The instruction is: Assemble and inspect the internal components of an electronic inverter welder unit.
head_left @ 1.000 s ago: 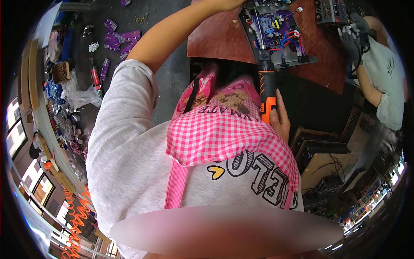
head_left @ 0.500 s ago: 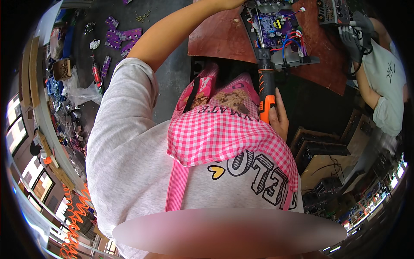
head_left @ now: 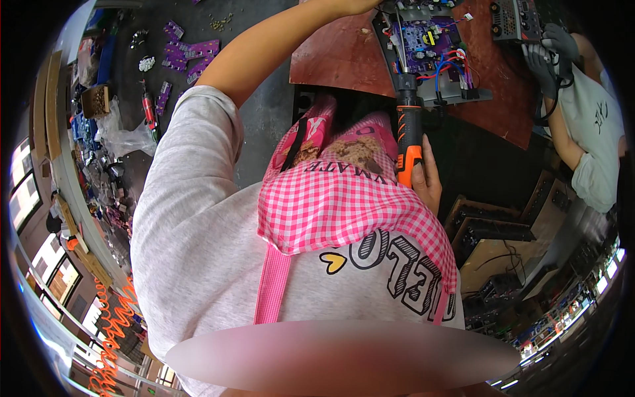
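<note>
My right hand (head_left: 429,176) is closed around the orange and black body of a power screwdriver (head_left: 409,126), with my thumb or finger along its orange part. The tool's long shaft points away from me over a purple circuit board (head_left: 421,45) on a metal chassis plate (head_left: 477,96). Red, blue and white wires (head_left: 450,63) loop from the board. Where the bit ends I cannot make out. My left arm reaches across to the far side of the board, and my left hand (head_left: 357,5) is cut off by the top edge, its fingers hidden.
The chassis lies on a reddish-brown board (head_left: 340,56). Left are loose purple circuit boards (head_left: 192,51), a red screwdriver (head_left: 148,112) and a small box (head_left: 96,101). At right, a co-worker's gloved hands (head_left: 549,56) are beside a dark device (head_left: 514,21). Panels (head_left: 493,231) stand lower right.
The whole view has shifted slightly. At right, the co-worker's gloved hands have moved a little beside the dark device. My right hand keeps its grip on the power screwdriver.
</note>
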`<state>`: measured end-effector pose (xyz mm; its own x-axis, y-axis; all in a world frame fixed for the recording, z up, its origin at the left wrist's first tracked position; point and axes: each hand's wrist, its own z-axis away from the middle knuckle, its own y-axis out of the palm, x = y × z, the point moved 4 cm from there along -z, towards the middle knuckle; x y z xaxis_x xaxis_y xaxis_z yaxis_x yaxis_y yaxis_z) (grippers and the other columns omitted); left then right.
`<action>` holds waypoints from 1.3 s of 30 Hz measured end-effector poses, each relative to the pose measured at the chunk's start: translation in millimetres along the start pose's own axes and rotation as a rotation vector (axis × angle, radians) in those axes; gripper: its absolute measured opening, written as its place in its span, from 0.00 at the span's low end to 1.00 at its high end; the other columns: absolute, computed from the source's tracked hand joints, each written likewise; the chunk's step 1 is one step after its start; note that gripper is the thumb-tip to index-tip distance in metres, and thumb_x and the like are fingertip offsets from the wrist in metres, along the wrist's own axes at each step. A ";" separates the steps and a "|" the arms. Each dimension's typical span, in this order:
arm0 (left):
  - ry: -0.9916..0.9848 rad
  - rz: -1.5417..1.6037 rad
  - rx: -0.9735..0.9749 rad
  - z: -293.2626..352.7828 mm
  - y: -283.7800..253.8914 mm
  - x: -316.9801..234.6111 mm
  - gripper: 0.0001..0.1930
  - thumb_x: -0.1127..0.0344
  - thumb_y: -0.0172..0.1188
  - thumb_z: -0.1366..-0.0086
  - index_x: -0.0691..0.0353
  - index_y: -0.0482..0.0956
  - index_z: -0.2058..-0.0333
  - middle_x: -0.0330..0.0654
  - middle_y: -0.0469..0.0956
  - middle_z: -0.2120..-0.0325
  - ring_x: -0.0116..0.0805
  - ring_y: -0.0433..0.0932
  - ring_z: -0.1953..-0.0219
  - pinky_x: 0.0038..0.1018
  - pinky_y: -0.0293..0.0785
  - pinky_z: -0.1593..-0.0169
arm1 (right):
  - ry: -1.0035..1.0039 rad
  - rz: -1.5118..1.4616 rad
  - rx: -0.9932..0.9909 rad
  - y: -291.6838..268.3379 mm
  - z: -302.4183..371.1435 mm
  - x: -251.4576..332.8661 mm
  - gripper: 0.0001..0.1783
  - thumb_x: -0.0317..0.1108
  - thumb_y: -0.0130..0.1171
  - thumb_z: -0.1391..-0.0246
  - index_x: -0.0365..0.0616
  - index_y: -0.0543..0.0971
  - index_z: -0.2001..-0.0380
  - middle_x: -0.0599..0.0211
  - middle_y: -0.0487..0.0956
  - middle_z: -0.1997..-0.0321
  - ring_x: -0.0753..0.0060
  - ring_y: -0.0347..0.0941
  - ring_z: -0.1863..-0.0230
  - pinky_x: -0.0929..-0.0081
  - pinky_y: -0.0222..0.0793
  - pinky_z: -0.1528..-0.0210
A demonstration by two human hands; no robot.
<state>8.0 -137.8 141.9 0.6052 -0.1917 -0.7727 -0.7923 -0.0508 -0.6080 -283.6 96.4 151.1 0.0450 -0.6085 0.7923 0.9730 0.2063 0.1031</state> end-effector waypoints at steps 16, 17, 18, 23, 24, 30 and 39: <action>0.010 -0.052 -0.017 -1.7 2.2 4.1 0.24 0.50 0.49 0.30 0.65 0.80 0.74 0.53 0.78 0.80 0.52 0.80 0.73 0.43 0.72 0.66 | -0.038 -0.019 -0.011 3.4 0.0 2.8 0.33 0.44 0.50 0.33 0.43 0.56 0.30 0.58 0.71 0.40 0.77 0.70 0.47 0.77 0.66 0.45; 0.020 -0.077 -0.024 -2.0 2.3 4.1 0.24 0.49 0.48 0.30 0.65 0.80 0.74 0.53 0.78 0.80 0.52 0.80 0.73 0.44 0.72 0.66 | -0.040 -0.016 -0.010 3.2 0.0 2.7 0.33 0.44 0.50 0.33 0.43 0.56 0.30 0.58 0.71 0.41 0.78 0.70 0.48 0.78 0.67 0.46; 0.030 -0.102 -0.031 -2.3 2.3 4.2 0.24 0.49 0.48 0.30 0.65 0.79 0.74 0.53 0.78 0.80 0.52 0.80 0.73 0.44 0.72 0.66 | 0.013 -0.010 -0.025 2.2 -0.1 0.3 0.33 0.43 0.51 0.33 0.43 0.57 0.30 0.59 0.71 0.41 0.78 0.70 0.49 0.78 0.67 0.47; 0.005 -0.107 -0.021 -3.3 4.3 7.0 0.25 0.49 0.48 0.30 0.64 0.79 0.75 0.53 0.78 0.80 0.53 0.80 0.72 0.45 0.71 0.66 | -0.070 -0.003 -0.005 0.4 -2.2 -1.9 0.33 0.44 0.51 0.33 0.43 0.57 0.30 0.61 0.72 0.43 0.80 0.71 0.53 0.79 0.67 0.49; 0.004 -0.124 -0.018 -3.5 4.9 7.3 0.25 0.48 0.48 0.31 0.64 0.79 0.75 0.53 0.78 0.80 0.53 0.80 0.72 0.45 0.71 0.66 | -0.033 0.013 -0.027 -0.7 -3.4 -4.9 0.34 0.44 0.51 0.33 0.43 0.58 0.30 0.62 0.73 0.44 0.81 0.71 0.53 0.79 0.67 0.49; 0.034 -0.142 -0.050 -2.9 5.1 8.8 0.25 0.49 0.48 0.31 0.64 0.79 0.76 0.54 0.78 0.79 0.55 0.79 0.71 0.46 0.71 0.65 | -0.060 0.031 -0.010 -1.6 -5.2 -6.3 0.34 0.45 0.51 0.33 0.42 0.58 0.30 0.63 0.73 0.44 0.81 0.71 0.54 0.80 0.67 0.51; -0.020 -0.074 0.010 -3.0 4.5 7.4 0.25 0.48 0.48 0.31 0.64 0.78 0.76 0.54 0.78 0.79 0.55 0.79 0.71 0.45 0.71 0.64 | -0.079 -0.001 0.001 -2.8 -8.5 -6.6 0.33 0.39 0.53 0.34 0.42 0.58 0.31 0.60 0.74 0.45 0.81 0.71 0.55 0.81 0.67 0.51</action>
<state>8.8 -142.4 134.0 0.6635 -0.1677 -0.7292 -0.7447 -0.0539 -0.6652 -284.7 93.4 140.4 0.0258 -0.5466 0.8370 0.9728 0.2065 0.1049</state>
